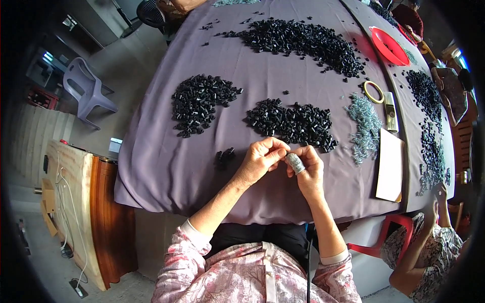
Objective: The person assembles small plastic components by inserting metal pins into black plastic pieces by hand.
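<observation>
My left hand (261, 160) and my right hand (309, 169) meet at the near side of the cloth-covered table, fingertips pinched together. Whatever sits between them is too small to make out. A grey wrapping (295, 163) covers one digit of my right hand. Just beyond my fingers lies a heap of small black tube-like pieces (290, 121). To its left is another black heap (202, 103), and a small black cluster (225, 158) lies left of my left hand. Right of my hands spreads a pile of small clear, silvery pieces (365, 126).
A long black heap (303, 43) stretches across the far side of the purple tablecloth (166, 161). At right are a roll of tape (374, 92), a clear-lidded box (390, 112), a white card (390, 166) and a red basin (390, 46). Another person's hands (437, 204) are at the right edge.
</observation>
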The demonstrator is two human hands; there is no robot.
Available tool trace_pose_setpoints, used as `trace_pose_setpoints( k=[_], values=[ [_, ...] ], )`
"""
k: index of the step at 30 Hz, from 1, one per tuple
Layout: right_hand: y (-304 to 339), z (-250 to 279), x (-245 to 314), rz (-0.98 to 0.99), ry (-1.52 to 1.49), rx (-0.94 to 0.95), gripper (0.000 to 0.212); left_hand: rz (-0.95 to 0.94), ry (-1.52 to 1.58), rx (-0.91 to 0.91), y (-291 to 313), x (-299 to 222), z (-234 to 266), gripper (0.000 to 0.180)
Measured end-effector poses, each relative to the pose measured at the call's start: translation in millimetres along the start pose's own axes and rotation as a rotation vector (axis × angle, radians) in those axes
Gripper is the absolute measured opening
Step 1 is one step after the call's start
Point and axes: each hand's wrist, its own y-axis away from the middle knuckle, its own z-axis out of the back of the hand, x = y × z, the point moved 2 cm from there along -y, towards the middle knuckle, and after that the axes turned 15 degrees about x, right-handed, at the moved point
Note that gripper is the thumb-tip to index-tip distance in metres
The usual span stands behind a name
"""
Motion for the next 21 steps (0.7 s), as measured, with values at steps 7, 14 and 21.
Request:
trace_pose_setpoints(
  k=[7, 14, 21],
  values=[
    [1.6, 1.2, -0.6, -0.013, 0.017, -0.058, 0.006, -0.050, -0.150, -0.058, -0.9, 0.8, -6.4, 0.008],
    [2.7, 2.7, -0.2, -0.050, -0.133, 0.004, 0.011, -0.025, 0.049, -0.002, -1.0, 5.0, -2.5, 0.010],
    [4.3, -3.4, -1.0, -0.006, -0.036, -0.057, 0.013, -0.036, -0.007, 0.045, -0.1, 2.8, -2.7, 0.009]
  ],
)
